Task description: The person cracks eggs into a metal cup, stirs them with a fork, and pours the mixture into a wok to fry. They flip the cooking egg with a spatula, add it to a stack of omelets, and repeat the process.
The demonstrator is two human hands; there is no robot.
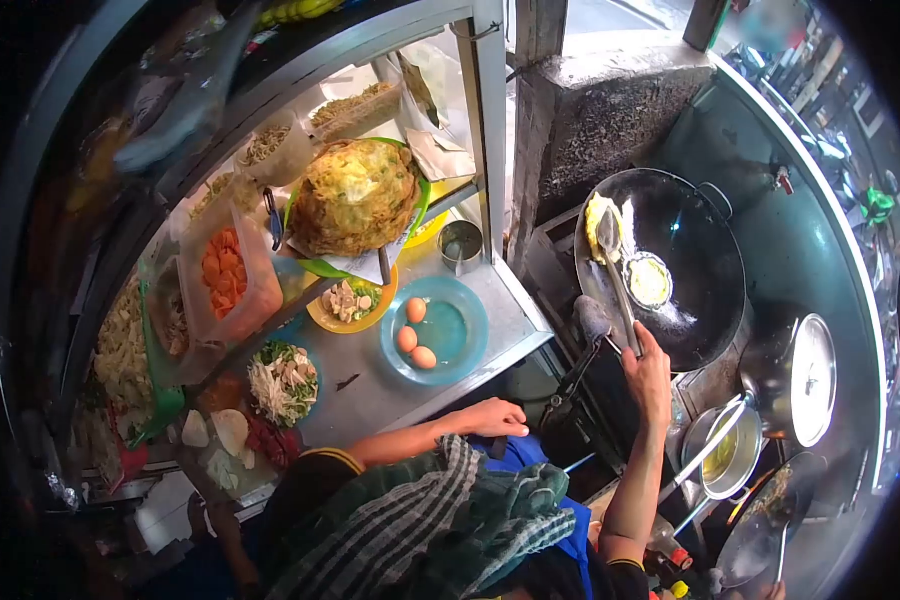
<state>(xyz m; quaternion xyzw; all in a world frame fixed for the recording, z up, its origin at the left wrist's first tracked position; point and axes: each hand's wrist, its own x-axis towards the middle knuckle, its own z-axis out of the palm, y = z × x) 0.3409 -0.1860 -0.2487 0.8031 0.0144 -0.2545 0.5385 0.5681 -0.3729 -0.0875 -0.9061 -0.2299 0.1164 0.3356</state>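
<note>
My right hand is wrapped round the long handle of a metal ladle. The ladle's head rests on a folded yellow omelette at the left side of the black wok. Beside it in the wok lies a round frying egg with a browned rim, in a little oil. My left hand is held in front of my body near the counter's edge, its fingers curled in and nothing visible in them. Nearest to it is a blue plate with three brown eggs.
A heap of fried omelettes, a bowl of chopped food and a tub of orange slices stand left. Right of me are a saucepan, a lidded pot and another pan. Another person's hand shows bottom right.
</note>
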